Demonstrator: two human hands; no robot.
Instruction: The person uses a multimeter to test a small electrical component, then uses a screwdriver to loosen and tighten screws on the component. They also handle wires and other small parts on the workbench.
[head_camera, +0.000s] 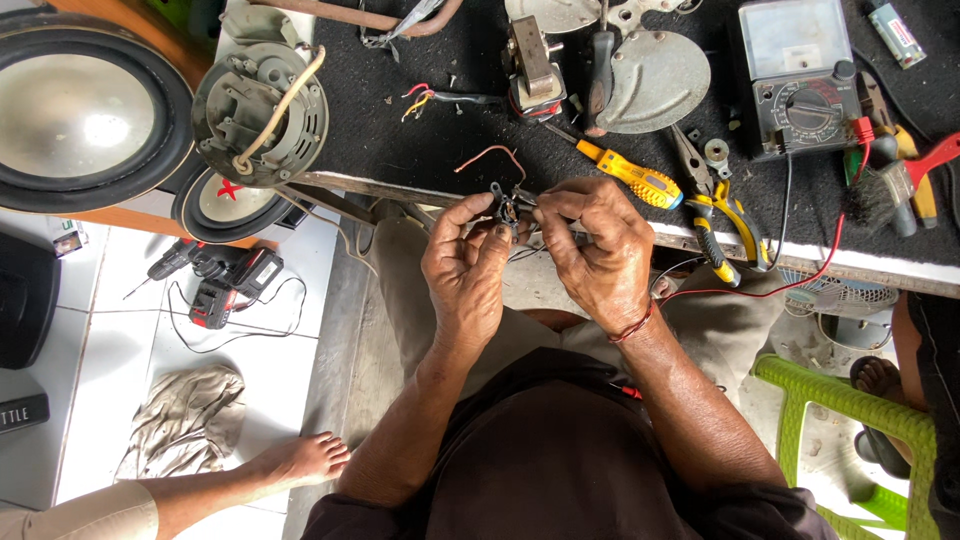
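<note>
- Nearest the camera: dark shirt (560, 460), two forearms reaching forward.
- Left hand (465, 265): fingertips pinched on a small dark wired part (507, 208), held in the air just before the bench edge (400, 188).
- Right hand (600, 250): fingers closed on the same part from the other side.
- Risk, as judged: part slipping from the fingertips to the floor; thin brown wire (490, 155) snapping if tugged.
- Count: one yellow screwdriver (630, 172), one pair of pliers (715, 215), one meter (795, 75), one cordless drill (225, 275), two speakers (85, 110), one green chair (850, 410).
</note>
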